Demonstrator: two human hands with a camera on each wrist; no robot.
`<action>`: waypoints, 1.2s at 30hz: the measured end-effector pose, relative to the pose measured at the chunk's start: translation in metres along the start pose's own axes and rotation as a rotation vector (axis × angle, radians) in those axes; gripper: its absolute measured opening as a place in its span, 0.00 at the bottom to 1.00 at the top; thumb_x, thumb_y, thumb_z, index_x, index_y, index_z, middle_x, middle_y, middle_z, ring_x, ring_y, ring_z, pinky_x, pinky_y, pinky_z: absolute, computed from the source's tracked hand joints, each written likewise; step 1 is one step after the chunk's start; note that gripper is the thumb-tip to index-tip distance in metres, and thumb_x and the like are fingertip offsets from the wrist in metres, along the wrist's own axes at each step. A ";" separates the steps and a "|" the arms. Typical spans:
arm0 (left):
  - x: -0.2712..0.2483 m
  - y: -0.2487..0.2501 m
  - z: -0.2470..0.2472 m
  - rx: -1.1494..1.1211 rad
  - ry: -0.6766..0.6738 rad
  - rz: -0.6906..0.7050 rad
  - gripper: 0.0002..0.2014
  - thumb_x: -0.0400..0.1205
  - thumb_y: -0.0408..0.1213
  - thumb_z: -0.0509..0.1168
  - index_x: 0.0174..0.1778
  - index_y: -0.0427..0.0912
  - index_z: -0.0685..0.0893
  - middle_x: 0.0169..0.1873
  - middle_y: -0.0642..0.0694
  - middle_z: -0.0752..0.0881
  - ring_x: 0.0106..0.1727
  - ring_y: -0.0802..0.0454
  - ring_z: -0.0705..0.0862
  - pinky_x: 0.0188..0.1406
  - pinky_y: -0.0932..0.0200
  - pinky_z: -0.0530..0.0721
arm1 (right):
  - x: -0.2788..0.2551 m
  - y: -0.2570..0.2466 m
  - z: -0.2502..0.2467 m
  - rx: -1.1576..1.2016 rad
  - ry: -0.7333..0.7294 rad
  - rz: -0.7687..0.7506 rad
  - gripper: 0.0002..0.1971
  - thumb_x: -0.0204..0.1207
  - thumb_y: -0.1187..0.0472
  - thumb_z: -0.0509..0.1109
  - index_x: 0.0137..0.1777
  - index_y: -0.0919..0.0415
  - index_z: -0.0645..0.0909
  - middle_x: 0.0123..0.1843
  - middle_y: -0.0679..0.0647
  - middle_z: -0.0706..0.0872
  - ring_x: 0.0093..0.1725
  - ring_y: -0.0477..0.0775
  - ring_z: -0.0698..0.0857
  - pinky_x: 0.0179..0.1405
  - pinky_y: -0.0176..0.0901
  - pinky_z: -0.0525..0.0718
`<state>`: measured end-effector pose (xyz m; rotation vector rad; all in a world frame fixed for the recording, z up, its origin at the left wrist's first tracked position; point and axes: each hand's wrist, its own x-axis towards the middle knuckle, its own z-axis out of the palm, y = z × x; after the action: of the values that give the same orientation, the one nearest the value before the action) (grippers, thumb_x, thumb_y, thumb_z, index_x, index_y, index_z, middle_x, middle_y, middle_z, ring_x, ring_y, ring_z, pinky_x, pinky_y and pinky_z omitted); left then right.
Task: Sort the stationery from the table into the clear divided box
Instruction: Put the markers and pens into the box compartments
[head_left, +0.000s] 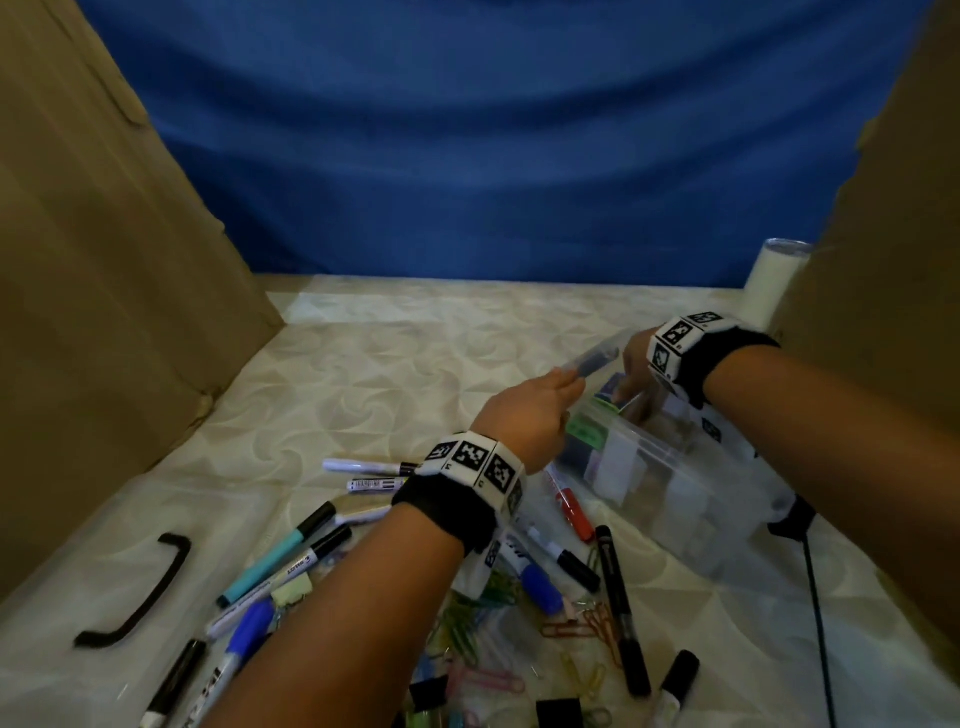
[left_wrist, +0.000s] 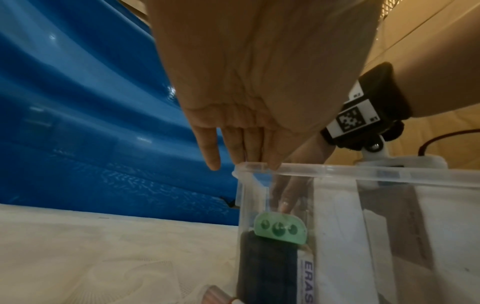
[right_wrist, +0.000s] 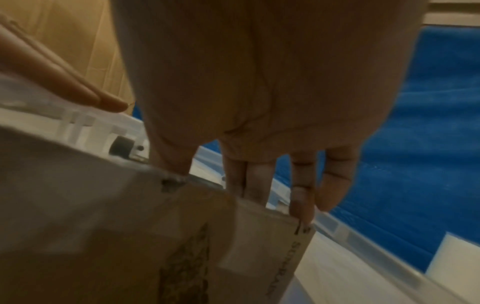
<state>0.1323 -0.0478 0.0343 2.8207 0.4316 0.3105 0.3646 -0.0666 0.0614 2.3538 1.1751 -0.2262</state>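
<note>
Left hand reaching over the near-left corner of the clear divided box, straight fingers resting on its rim and gripping nothing; right hand dipping inside at the far end, fingers pointing down, touching a brown card divider, pinching nothing discernible. Green eraser already lying in the end compartment under the left fingers. Remaining markers and paper clips lying on the table behind the left wrist, toward the body, long axes mostly slanting up to the right toward the box; probably the nearer hand for the next pick: the left.
</note>
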 end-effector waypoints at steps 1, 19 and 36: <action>0.000 -0.001 0.000 0.000 -0.007 -0.005 0.28 0.85 0.30 0.54 0.82 0.48 0.61 0.84 0.52 0.59 0.84 0.52 0.58 0.80 0.52 0.64 | 0.017 0.003 0.006 -0.021 0.005 0.008 0.08 0.56 0.34 0.78 0.34 0.29 0.85 0.32 0.45 0.83 0.44 0.58 0.87 0.49 0.51 0.86; -0.068 -0.032 -0.015 -0.019 -0.240 -0.048 0.10 0.80 0.42 0.66 0.57 0.50 0.84 0.56 0.47 0.81 0.60 0.48 0.81 0.55 0.58 0.76 | -0.203 -0.056 0.017 0.639 0.466 -0.109 0.08 0.81 0.61 0.60 0.50 0.58 0.81 0.47 0.57 0.86 0.49 0.59 0.84 0.58 0.56 0.82; -0.065 -0.005 0.017 0.333 -0.264 0.174 0.14 0.80 0.34 0.63 0.61 0.47 0.82 0.62 0.42 0.76 0.62 0.41 0.78 0.56 0.46 0.80 | -0.200 -0.089 0.117 0.553 -0.094 0.030 0.17 0.79 0.48 0.65 0.50 0.64 0.80 0.45 0.60 0.81 0.45 0.56 0.77 0.43 0.41 0.72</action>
<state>0.0747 -0.0683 0.0062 3.1706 0.1946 -0.1150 0.1797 -0.2212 0.0000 2.7852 1.1372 -0.7241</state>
